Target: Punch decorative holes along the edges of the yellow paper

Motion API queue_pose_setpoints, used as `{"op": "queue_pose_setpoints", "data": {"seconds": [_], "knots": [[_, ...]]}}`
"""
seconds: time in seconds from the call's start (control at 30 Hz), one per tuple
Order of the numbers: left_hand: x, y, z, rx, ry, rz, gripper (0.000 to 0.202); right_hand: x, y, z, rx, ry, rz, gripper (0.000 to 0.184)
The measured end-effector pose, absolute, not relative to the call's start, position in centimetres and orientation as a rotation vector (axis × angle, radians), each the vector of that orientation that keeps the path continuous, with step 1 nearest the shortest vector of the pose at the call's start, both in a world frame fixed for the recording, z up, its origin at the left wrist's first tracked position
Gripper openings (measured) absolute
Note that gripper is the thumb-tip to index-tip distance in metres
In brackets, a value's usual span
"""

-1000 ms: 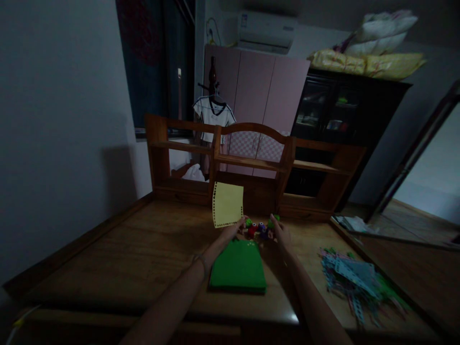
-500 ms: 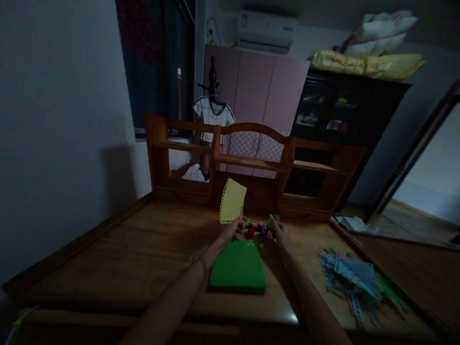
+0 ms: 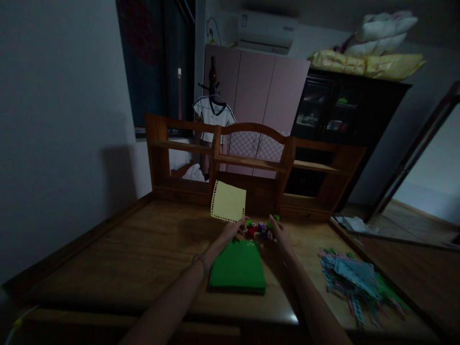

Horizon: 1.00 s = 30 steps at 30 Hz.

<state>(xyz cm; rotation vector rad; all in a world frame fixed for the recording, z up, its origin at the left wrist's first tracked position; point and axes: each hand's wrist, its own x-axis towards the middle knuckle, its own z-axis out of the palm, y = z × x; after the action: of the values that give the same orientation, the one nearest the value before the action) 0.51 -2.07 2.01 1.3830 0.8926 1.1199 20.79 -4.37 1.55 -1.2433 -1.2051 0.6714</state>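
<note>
My left hand (image 3: 235, 229) grips a pale yellow sheet (image 3: 229, 202) by its lower right corner and holds it up above the table. Dark punched holes run along the sheet's left and bottom edges and part of its right edge. My right hand (image 3: 282, 232) is just across from it, fingers drawn together beside a small green item (image 3: 276, 218); what they pinch, if anything, is hidden. Between both hands lie several small colourful figures, among them a red one (image 3: 252, 232) and a purple one (image 3: 261, 226). Below them rests a stack of green sheets (image 3: 237, 268).
On the right of the wooden table (image 3: 118, 254) lies a loose pile of light blue, green and pink perforated pieces (image 3: 355, 275). A wooden shelf unit (image 3: 251, 163) borders the table's far side. The room is dim.
The yellow sheet has turned to face me more fully and reaches further left, so more of it shows. My left hand still holds it; my right hand has hardly moved.
</note>
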Motion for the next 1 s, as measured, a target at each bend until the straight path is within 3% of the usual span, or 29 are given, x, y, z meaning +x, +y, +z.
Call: {"op": "queue_pose_setpoints", "data": {"seconds": [1.0], "knots": [[0.5,-1.2,1.2,1.372,0.738,1.090,0.046,20.4,-4.7,2.0,-1.283,-1.188,0.731,0.048]]}}
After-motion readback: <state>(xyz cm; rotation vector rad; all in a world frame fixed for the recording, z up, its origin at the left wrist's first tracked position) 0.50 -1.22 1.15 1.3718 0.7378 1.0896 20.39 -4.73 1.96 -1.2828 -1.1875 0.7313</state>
